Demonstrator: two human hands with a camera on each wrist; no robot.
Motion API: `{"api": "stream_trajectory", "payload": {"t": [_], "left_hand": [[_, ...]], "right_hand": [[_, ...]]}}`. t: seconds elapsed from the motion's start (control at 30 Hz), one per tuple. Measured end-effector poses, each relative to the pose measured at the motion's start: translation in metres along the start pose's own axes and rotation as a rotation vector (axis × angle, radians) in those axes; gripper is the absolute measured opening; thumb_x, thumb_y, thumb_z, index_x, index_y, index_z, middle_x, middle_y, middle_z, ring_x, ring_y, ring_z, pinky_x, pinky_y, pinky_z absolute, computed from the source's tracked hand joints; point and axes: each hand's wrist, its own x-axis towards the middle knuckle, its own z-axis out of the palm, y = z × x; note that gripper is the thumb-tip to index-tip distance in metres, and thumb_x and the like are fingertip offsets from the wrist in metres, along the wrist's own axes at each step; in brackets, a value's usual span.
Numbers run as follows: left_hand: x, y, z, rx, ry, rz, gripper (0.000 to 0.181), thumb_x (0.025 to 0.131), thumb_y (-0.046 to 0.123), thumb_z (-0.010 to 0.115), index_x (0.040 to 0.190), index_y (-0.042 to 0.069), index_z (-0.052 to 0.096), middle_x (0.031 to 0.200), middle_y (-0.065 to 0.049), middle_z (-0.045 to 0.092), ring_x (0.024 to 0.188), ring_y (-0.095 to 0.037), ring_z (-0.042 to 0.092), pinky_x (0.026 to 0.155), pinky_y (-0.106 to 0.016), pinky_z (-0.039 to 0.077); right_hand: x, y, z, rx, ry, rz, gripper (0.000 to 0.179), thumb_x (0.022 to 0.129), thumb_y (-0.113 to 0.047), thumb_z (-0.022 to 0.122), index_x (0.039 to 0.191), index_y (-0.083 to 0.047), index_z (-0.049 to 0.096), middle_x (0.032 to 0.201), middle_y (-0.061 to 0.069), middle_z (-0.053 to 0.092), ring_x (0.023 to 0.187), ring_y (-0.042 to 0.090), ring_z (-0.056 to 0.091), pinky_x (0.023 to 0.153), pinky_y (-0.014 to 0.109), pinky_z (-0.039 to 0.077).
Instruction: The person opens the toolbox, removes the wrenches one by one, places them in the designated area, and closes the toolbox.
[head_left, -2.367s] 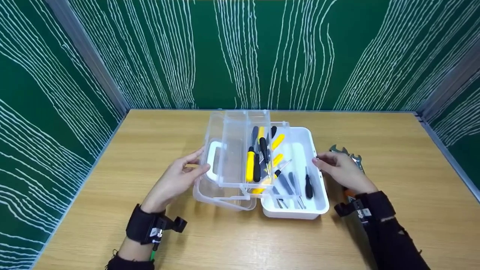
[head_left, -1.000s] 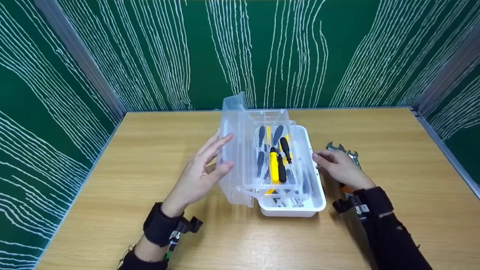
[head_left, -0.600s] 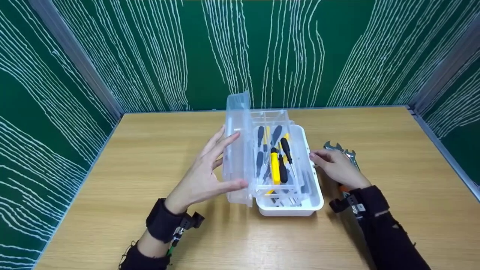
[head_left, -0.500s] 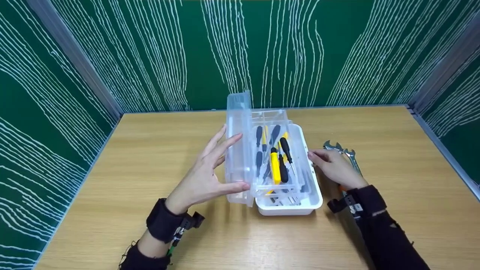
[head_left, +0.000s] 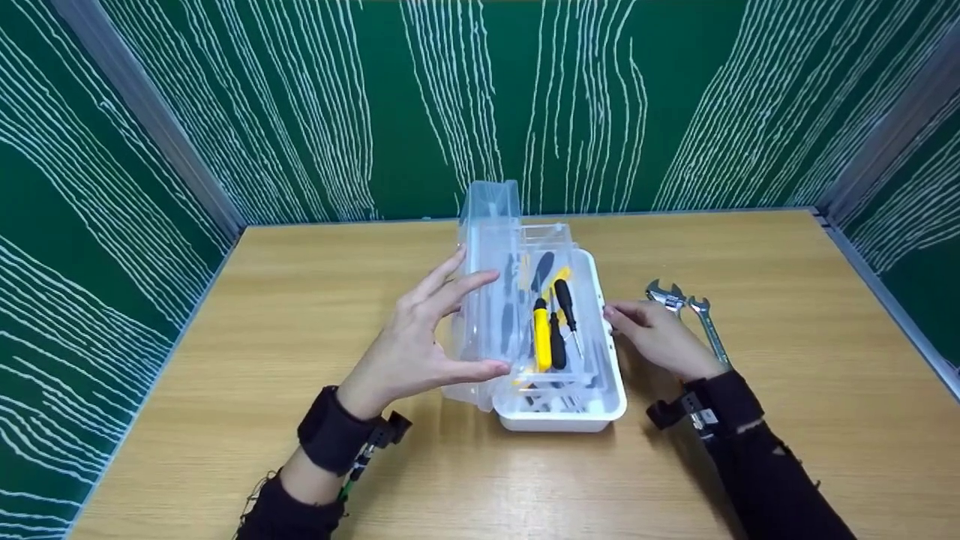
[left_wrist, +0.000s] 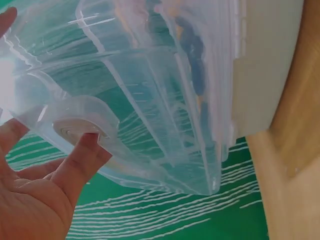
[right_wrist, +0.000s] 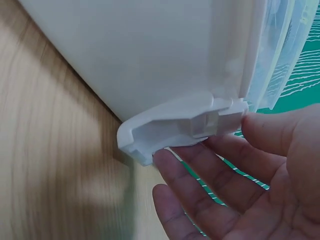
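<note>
A toolbox with a white base (head_left: 559, 424) stands mid-table in the head view. Its clear hinged lid (head_left: 491, 217) is raised on the left, leaning over the clear tray (head_left: 555, 377). In the tray lie black-handled screwdrivers (head_left: 564, 300) and a yellow-handled tool (head_left: 542, 337). My left hand (head_left: 420, 341) touches the lid from outside, fingers and thumb spread; the left wrist view shows the thumb by the lid's oval handle recess (left_wrist: 82, 127). On the far side, my right hand (head_left: 664, 337) pinches the white side latch (right_wrist: 165, 125) between thumb and fingers.
An adjustable wrench (head_left: 665, 294) and an open-ended wrench (head_left: 709, 330) lie on the wooden table (head_left: 810, 315), partly behind my right hand. Green walls (head_left: 420, 112) with white lines rise at the back and sides.
The lid has swung up from the left toward the base, pushed by my left hand, and the tray has moved right over the base. Lately the toolbox has shifted slightly left.
</note>
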Motion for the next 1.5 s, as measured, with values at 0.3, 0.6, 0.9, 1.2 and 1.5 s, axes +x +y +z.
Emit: {"api": "stream_trajectory", "payload": {"t": [0.3, 0.6, 0.9, 1.2, 1.5], "left_hand": [[0.013, 0.011, 0.006, 0.131, -0.007, 0.094, 0.097, 0.069, 0.061, 0.097, 0.152, 0.027, 0.061, 0.173, -0.019, 0.035, 0.154, -0.040, 0.046, 0.113, -0.057, 0.051], [0.028, 0.019, 0.015, 0.206, -0.053, 0.162, 0.094, 0.071, 0.065, 0.094, 0.149, 0.024, 0.064, 0.169, -0.025, 0.040, 0.149, -0.043, 0.053, 0.113, -0.054, 0.052], [0.037, 0.031, 0.018, 0.259, -0.118, 0.178, 0.094, 0.073, 0.068, 0.092, 0.150, 0.023, 0.063, 0.169, -0.027, 0.039, 0.120, -0.033, 0.075, 0.092, -0.031, 0.065], [0.047, 0.043, 0.028, 0.324, -0.220, 0.184, 0.094, 0.076, 0.068, 0.089, 0.153, 0.023, 0.060, 0.168, -0.030, 0.039, 0.094, -0.026, 0.079, 0.088, -0.034, 0.066], [0.058, 0.056, 0.043, 0.433, -0.302, 0.215, 0.094, 0.076, 0.070, 0.088, 0.150, 0.019, 0.062, 0.164, -0.033, 0.042, 0.061, -0.013, 0.056, 0.060, -0.021, 0.052]], "right_hand": [[0.001, 0.002, 0.002, 0.052, -0.007, 0.010, 0.055, 0.116, -0.043, 0.046, 0.154, -0.005, 0.056, 0.153, 0.021, 0.062, 0.142, 0.039, 0.059, 0.123, 0.060, 0.044], [0.001, 0.000, 0.005, 0.087, 0.001, -0.015, 0.052, 0.116, -0.037, 0.046, 0.154, -0.002, 0.056, 0.151, 0.023, 0.063, 0.144, 0.041, 0.057, 0.124, 0.060, 0.043], [0.003, 0.000, 0.005, 0.113, -0.017, -0.008, 0.052, 0.117, -0.035, 0.044, 0.155, -0.002, 0.054, 0.152, 0.022, 0.061, 0.142, 0.038, 0.060, 0.121, 0.055, 0.048], [0.004, 0.003, 0.006, 0.081, -0.019, -0.028, 0.042, 0.116, -0.013, 0.039, 0.154, 0.000, 0.054, 0.152, 0.025, 0.061, 0.141, 0.041, 0.059, 0.121, 0.059, 0.046], [0.003, 0.004, 0.002, 0.102, -0.056, -0.103, 0.041, 0.115, -0.008, 0.039, 0.150, 0.005, 0.056, 0.147, 0.027, 0.063, 0.136, 0.041, 0.064, 0.118, 0.057, 0.050]]}}
